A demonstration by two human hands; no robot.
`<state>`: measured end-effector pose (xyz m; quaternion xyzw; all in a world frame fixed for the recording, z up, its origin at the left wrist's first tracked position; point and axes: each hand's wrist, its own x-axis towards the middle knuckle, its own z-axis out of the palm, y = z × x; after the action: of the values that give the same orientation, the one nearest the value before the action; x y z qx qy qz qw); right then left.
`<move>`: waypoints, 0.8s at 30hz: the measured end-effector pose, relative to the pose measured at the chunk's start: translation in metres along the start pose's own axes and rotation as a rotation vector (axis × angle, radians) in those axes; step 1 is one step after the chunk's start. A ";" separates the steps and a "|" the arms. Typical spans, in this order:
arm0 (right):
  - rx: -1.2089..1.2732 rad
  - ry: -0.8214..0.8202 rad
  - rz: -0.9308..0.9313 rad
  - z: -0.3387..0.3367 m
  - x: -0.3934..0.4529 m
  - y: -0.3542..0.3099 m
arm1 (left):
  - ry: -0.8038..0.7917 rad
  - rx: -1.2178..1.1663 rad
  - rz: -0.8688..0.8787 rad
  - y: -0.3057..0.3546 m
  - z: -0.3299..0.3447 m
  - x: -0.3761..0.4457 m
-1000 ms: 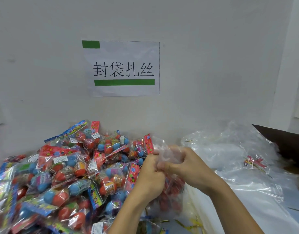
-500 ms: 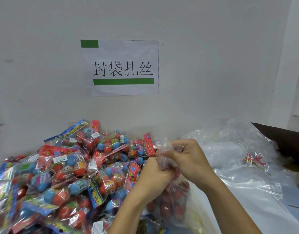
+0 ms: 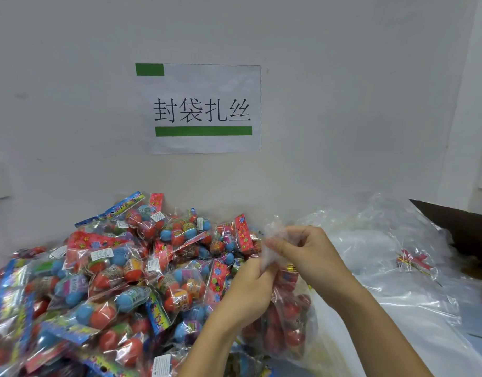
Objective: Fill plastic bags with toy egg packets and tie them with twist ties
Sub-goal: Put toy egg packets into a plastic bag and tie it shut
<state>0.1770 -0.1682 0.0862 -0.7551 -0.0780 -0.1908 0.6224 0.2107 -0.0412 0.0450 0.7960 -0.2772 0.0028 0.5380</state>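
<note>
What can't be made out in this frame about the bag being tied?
- Twist tie, head view: none shows at the bag neck; the fingers of the right hand and the left hand cover it.
- Filled bag: packet count unreadable through crinkled plastic and behind the left hand.
- Pile of egg packets: cut off by left and bottom edges.
- Cardboard box: cut off by right edge.

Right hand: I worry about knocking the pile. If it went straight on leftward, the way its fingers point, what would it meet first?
Probably the red-headed toy egg packet just beyond the bag neck the right hand pinches; depth unclear.
</note>
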 end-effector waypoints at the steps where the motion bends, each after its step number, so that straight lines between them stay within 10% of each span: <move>1: 0.000 -0.011 0.022 -0.001 0.000 0.000 | 0.030 -0.002 -0.020 -0.002 0.000 0.001; 10: -0.267 -0.273 0.045 -0.007 -0.003 0.005 | 0.137 -0.167 -0.005 -0.001 -0.010 0.005; 24: 0.163 -0.059 0.122 0.004 0.002 0.015 | -0.046 -0.181 -0.024 0.004 -0.007 0.001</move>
<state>0.1851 -0.1677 0.0724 -0.7106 -0.0653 -0.1233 0.6897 0.2115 -0.0365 0.0518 0.7474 -0.2792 -0.0471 0.6010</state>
